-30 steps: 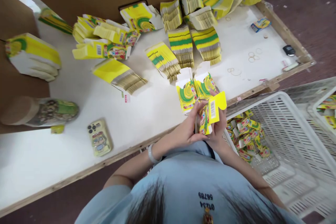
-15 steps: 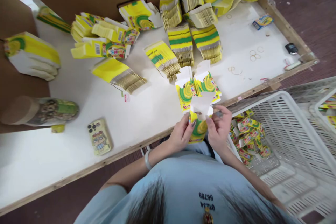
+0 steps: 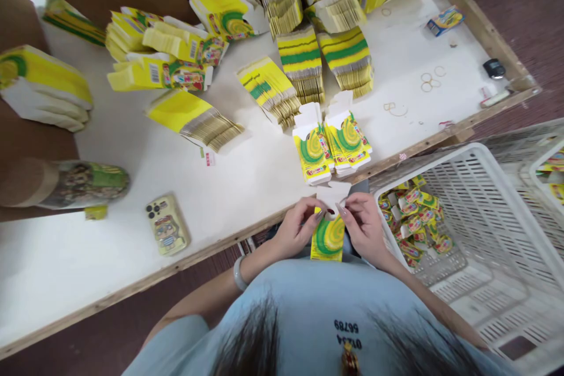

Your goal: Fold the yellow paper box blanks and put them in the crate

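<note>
The left hand and right hand both pinch a small yellow-and-green printed cardboard carton, held upright just off the near edge of the white wood-rimmed desk, its pale flaps open at the top. Just beyond, two flat stacks of matching cartons lie on the desk. To the right, a white slatted plastic crate holds a heap of folded cartons.
</note>
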{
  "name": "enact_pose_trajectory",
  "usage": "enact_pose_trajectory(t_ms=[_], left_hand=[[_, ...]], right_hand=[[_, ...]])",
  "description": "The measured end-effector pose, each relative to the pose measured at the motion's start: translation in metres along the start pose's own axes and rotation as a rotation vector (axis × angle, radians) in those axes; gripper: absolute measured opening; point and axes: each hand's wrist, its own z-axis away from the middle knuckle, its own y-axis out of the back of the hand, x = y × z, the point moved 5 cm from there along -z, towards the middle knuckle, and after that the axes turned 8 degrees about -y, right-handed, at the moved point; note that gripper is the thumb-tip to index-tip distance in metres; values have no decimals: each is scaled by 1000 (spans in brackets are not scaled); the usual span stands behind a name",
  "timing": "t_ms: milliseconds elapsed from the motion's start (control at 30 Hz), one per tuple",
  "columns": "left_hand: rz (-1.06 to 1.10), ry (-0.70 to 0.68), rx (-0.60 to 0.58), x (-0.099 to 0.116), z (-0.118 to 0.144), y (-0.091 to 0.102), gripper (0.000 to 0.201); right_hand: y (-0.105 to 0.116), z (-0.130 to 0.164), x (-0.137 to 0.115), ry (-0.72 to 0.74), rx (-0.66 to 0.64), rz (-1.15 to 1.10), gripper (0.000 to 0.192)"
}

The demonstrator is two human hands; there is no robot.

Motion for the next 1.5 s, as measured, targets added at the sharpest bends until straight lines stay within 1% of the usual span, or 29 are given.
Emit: enact_pose_trajectory(t_ms=[33, 67, 100, 133, 200, 233, 267, 300, 400, 467, 600, 700, 767, 833, 900, 933, 967, 1000, 1033, 1067, 1100, 1133, 1167, 1200, 1233, 1300, 1333, 1400, 1500], left_hand=[[15, -21, 28, 0, 0, 0, 49], [28, -46, 40, 0, 0, 1, 60], [33, -74, 30, 0, 0, 1, 69], [27, -102, 6, 2, 0, 1, 71], [-19, -121, -41, 5, 0, 2, 63], [-50, -102, -51, 7, 0, 3, 59], [-80, -67, -55, 8, -1, 4, 56], [-106, -25, -50, 9, -2, 6, 52], [-159, 40, -46, 11, -5, 7, 46], [-175, 18, -46, 13, -8, 7, 46], [-245, -74, -46, 16, -9, 8, 45], [-360, -144, -41, 18, -5, 10, 47], [-433, -167, -87, 19, -8, 12, 53], [-525, -265, -173, 24, -23, 16, 53], [-666, -453, -198, 32, -56, 27, 46], [-746, -515, -134, 35, -78, 38, 43], [-835, -530, -47, 35, -103, 52, 44], [-904, -500, 42, 32, -130, 67, 51], [-945, -461, 96, 29, -155, 80, 59], [-965, -407, 125, 23, -179, 92, 61], [-965, -352, 115, 17, -199, 101, 54], [-957, -310, 80, 10, -215, 107, 39], [-949, -287, 47, 6, -226, 111, 26], [-943, -286, 14, 2, -234, 114, 21], [-941, -305, -10, 1, -238, 116, 23], [-950, -378, -14, 5, -237, 118, 25], [-957, -420, 5, 10, -234, 120, 24], [-965, -501, 92, 23, -225, 124, 24], [-933, -584, 233, 49, -205, 122, 30]], right_hand=[[1, 1, 1, 39, 19, 41, 19], [2, 1, 0, 94, 2, 80, 23], [2, 2, -1, 160, -49, 113, 26], [3, 3, -3, 227, -120, 131, 28], [5, 6, -7, 306, -248, 126, 35], [6, 6, -9, 289, -288, 105, 41], [7, 5, -9, 220, -319, 73, 47], [6, 5, -8, 114, -350, 30, 49], [-5, 7, -5, -225, -442, -143, 40], [-10, 8, -5, -341, -454, -244, 39], [-10, 3, -5, -395, -442, -353, 39], [-12, 0, -7, -379, -556, -425, 49], [-12, -1, -6, -368, -583, -451, 47], [-1, -3, 0, -346, -497, -417, 35], [25, -7, 9, -289, -332, -288, 25], [44, -9, 15, -256, -230, -176, 24], [67, -11, 19, -226, -124, -25, 27], [92, -12, 23, -205, 4, 162, 32], [116, -11, 25, -199, 130, 392, 39], [138, -9, 25, -190, 259, 618, 45], [156, -7, 23, -186, 381, 814, 51], [168, -4, 20, -179, 478, 959, 56], [174, -1, 16, -164, 544, 1042, 60], [174, 0, 13, -143, 575, 1068, 62], [171, -1, 11, -118, 569, 1054, 62], [154, -9, 5, -46, 520, 974, 58], [144, -15, 1, -1, 499, 928, 56], [118, -31, -12, 109, 476, 835, 50], [73, -60, -40, 323, 465, 658, 47]])
